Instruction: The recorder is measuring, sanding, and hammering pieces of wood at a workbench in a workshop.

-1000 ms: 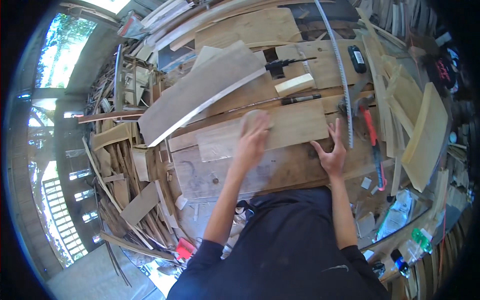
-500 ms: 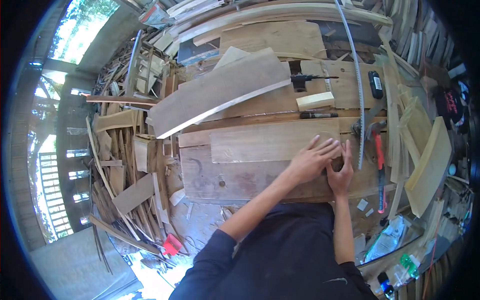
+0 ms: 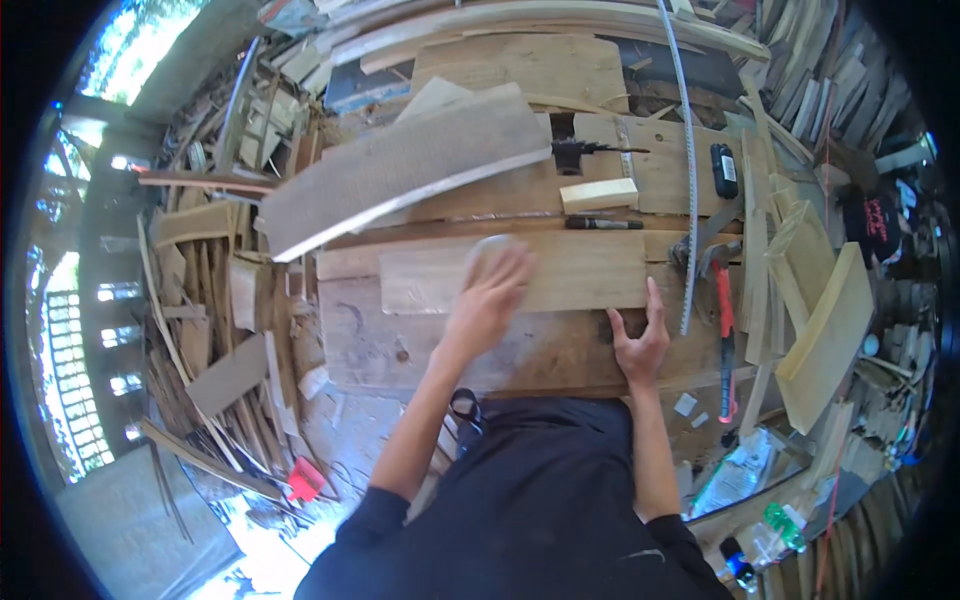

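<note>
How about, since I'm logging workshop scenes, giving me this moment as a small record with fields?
Left hand: blurred, over the pale board; a light thing shows at its fingers, too blurred to name
Right hand: thumb and fingers spread at the board's near right corner; contact hard to tell
Board position: flat, lengthwise across the worktable
Just beyond the board: black marker, then a small wood block
Farther left: larger board, slanted
Right side: hammer with red and black handle
</note>
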Action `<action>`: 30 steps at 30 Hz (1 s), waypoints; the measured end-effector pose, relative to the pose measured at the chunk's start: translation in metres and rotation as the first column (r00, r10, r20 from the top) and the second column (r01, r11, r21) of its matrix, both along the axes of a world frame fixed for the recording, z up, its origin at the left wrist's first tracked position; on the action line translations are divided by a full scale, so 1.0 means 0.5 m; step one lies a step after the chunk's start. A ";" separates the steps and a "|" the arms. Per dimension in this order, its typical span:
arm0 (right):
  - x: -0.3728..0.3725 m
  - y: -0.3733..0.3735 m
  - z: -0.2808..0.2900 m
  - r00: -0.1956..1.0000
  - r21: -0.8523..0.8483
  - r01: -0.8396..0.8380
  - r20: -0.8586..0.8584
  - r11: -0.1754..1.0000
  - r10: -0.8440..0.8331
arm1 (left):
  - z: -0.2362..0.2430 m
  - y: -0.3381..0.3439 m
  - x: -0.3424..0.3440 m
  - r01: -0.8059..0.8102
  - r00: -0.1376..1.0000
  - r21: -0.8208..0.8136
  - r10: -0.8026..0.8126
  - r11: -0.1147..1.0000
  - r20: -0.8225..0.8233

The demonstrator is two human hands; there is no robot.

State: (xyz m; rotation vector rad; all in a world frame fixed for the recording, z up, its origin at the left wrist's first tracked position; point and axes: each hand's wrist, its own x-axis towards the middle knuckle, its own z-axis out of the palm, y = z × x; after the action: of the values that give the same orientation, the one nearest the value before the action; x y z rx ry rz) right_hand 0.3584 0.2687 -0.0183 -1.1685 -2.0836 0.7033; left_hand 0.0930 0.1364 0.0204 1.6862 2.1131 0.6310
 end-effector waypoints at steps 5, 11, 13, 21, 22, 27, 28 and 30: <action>0.004 0.000 -0.004 0.997 -0.107 -0.011 -0.083 0.994 0.002 | -0.021 0.188 0.186 0.392 0.919 0.119 -0.384 0.912 -0.085; 0.011 -0.004 -0.008 0.999 -0.078 0.024 0.043 0.997 -0.021 | -0.006 0.149 0.145 0.311 0.947 0.024 -0.307 0.950 -0.093; 0.025 -0.002 -0.022 0.999 -0.074 0.027 0.037 0.997 -0.024 | 0.018 0.059 0.088 0.184 0.979 -0.002 -0.183 0.983 0.085; 0.014 0.002 -0.016 1.000 -0.112 0.024 -0.012 0.993 -0.026 | 0.016 -0.013 0.070 0.039 0.998 0.017 -0.038 0.999 -0.058; 0.019 0.004 -0.020 1.000 -0.112 0.015 -0.003 0.994 -0.016 | 0.018 0.052 0.117 0.113 0.994 0.084 -0.113 0.990 -0.007; 0.034 0.006 -0.053 1.000 -0.209 0.010 0.002 0.978 -0.010 | -0.004 0.240 0.229 0.244 0.969 0.109 -0.238 0.964 -0.063; 0.037 0.007 -0.061 1.000 -0.207 0.017 0.012 0.978 -0.015 | -0.007 0.245 0.235 0.271 0.961 0.109 -0.263 0.956 -0.081; 0.011 0.000 -0.025 0.998 -0.099 0.057 -0.008 0.993 -0.058 | -0.026 0.204 0.195 0.214 0.977 0.113 -0.213 0.970 -0.018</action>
State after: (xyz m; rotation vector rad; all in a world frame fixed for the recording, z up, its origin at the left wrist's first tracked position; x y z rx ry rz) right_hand 0.3639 0.2687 -0.0310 -1.2707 -2.0172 0.7920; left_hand 0.1905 0.2383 0.0073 1.9466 1.8952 0.6924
